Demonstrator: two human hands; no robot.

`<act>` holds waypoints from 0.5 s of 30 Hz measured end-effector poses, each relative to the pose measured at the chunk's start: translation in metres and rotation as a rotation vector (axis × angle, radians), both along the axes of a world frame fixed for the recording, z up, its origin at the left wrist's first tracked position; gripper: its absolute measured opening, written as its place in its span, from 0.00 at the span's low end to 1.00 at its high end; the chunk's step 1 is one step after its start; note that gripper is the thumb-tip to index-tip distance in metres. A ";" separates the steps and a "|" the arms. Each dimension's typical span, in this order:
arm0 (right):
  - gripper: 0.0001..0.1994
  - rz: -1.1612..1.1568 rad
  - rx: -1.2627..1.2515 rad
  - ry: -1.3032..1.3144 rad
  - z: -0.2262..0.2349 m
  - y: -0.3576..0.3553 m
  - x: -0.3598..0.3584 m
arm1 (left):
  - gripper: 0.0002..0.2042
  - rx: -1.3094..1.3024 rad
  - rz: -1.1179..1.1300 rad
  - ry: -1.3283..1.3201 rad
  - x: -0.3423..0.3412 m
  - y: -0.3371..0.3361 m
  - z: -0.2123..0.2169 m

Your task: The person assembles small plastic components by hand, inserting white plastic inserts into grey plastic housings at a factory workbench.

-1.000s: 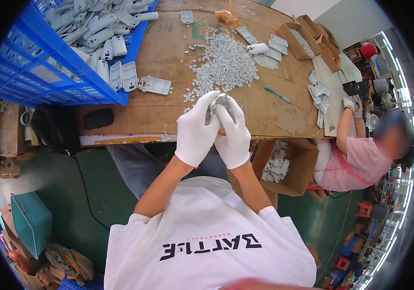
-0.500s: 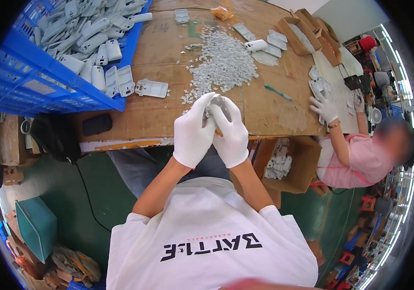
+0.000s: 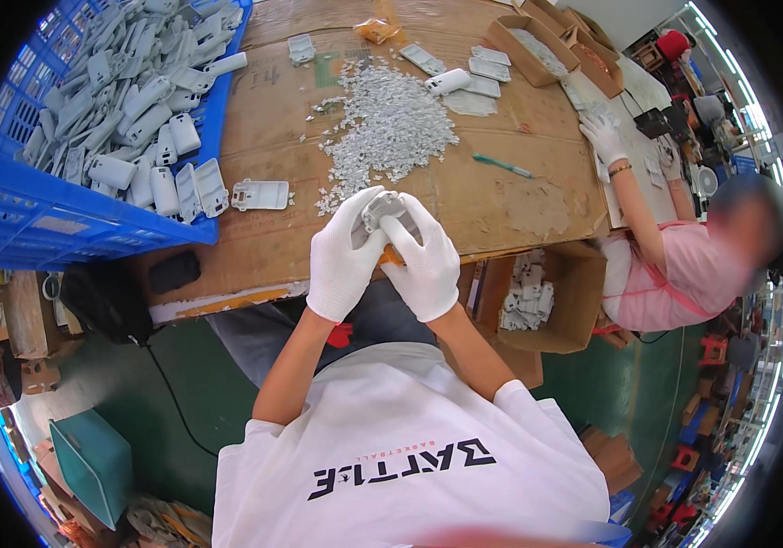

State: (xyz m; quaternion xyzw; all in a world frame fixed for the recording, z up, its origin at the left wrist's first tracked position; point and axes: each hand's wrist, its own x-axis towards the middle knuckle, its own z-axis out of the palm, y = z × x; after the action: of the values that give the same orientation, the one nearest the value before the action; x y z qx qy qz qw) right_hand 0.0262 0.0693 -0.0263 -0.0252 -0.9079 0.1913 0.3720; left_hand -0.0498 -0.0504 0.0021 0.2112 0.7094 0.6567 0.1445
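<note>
Between my two gloved hands is a white plastic casing [image 3: 379, 209], tilted up near the table's front edge. My left hand [image 3: 341, 265] is closed round its left side. My right hand [image 3: 425, 260] grips its right side, with fingers and thumb reaching onto its face; any small part under them is too small to make out. Just beyond my fingers spreads a heap of small clear plastic pieces [image 3: 387, 128] on the cardboard-covered table [image 3: 519, 205]. A similar open casing [image 3: 261, 194] lies to the left of the heap.
A blue crate [image 3: 72, 219] full of white casings stands at the left. More casings [image 3: 483, 84] and a teal pen [image 3: 501, 165] lie to the right. Below the table edge sits a cardboard box [image 3: 574, 306] holding white parts. A co-worker's gloved hand [image 3: 603, 139] works at the right.
The casing's face now shows more plainly between my hands, my fingers having shifted on it. My view has turned slightly. The co-worker's hand has moved farther back along their table.
</note>
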 end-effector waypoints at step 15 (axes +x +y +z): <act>0.33 -0.076 -0.013 0.060 -0.008 0.013 0.004 | 0.21 0.086 -0.041 -0.031 0.006 0.018 0.003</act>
State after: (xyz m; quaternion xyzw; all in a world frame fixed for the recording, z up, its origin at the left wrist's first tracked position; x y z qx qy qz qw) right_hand 0.0297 0.0823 -0.0346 -0.0563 -0.8936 0.1838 0.4057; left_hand -0.0434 -0.0323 0.0054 0.2213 0.6739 0.6866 0.1597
